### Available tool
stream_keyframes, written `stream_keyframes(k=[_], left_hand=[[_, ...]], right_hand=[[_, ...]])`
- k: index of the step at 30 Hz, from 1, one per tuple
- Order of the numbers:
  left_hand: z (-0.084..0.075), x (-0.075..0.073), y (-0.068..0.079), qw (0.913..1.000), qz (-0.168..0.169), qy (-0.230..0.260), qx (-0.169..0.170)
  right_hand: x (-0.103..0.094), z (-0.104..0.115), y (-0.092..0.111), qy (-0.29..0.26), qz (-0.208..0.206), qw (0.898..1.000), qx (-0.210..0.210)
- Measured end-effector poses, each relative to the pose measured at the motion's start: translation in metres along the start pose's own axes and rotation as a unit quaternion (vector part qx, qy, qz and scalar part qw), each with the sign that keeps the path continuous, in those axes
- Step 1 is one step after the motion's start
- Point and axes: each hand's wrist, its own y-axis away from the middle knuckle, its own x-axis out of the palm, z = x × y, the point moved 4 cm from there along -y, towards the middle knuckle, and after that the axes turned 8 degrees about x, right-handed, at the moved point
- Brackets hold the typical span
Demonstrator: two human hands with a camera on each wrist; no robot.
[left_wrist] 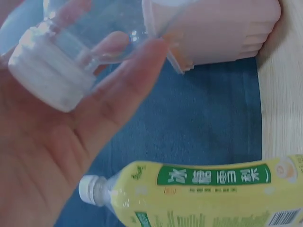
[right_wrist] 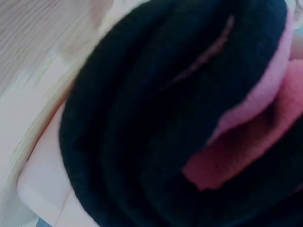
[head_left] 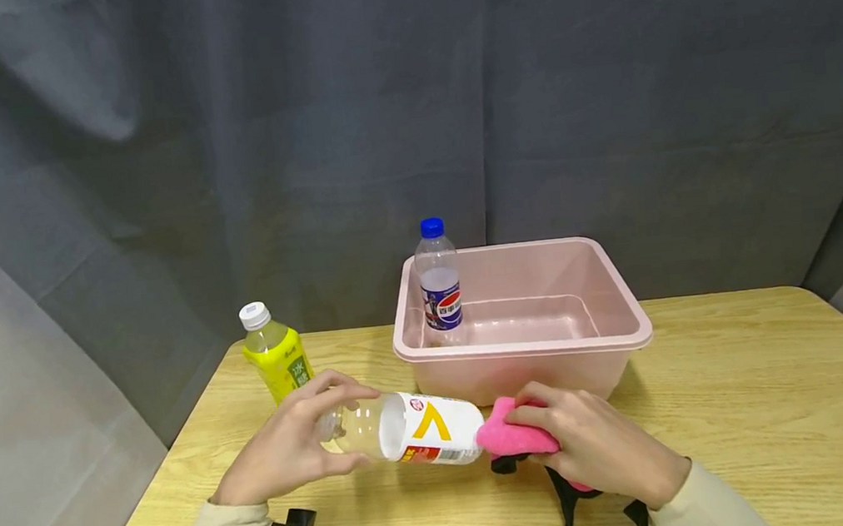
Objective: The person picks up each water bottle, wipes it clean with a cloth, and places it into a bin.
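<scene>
The clear bottle is lying sideways between the two hands, its smooth, see-through plastic narrowing to a pale ribbed cap at the left palm, and a white label with a yellow mark is wrapping its lower half. The cloth under the right fingers is showing soft, fuzzy pink pile, bunching into a lump; seen from the right wrist, dark plush folds with pink between them are filling most of the view. Just beyond the hands, a glossy pink tub with rounded corners and a rolled rim is sitting on the wood-grained table, and a blue-capped cola bottle is standing inside it, at the end nearer the left hand. Beyond the left hand, on its outer side, a yellow bottle with a white cap is standing, the hand hiding its lower part. A dark curtain is hanging behind everything. The left hand is curling thumb and fingers round the clear bottle's shoulder, while the right hand is gripping the cloth against or just beside the bottle's base; whether they are touching is staying unclear.
</scene>
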Motion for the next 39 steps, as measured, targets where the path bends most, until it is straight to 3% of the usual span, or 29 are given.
stream_keyframes(k=[8, 19, 29, 34, 39], left_hand=[[0.009, -0.011, 0.007, 0.9967, -0.057, 0.058, -0.006], [0.02, -0.003, -0.006, 0.9856, -0.106, 0.132, -0.014], [0.028, 0.009, -0.033, 0.9779, -0.175, 0.113, -0.012], [0.034, 0.015, -0.052, 0.9817, -0.179, 0.06, -0.025], [0.038, 0.022, -0.067, 0.9802, -0.183, 0.062, -0.045]], right_hand=[[0.001, 0.0, 0.001, 0.002, -0.001, 1.0, -0.004], [0.0, -0.003, 0.0, 0.003, 0.0, 1.0, 0.009], [0.007, -0.005, 0.007, -0.002, 0.02, 1.0, 0.002], [0.006, -0.006, 0.008, -0.006, 0.011, 1.0, -0.006], [0.005, -0.007, 0.009, -0.006, 0.007, 1.0, -0.006]])
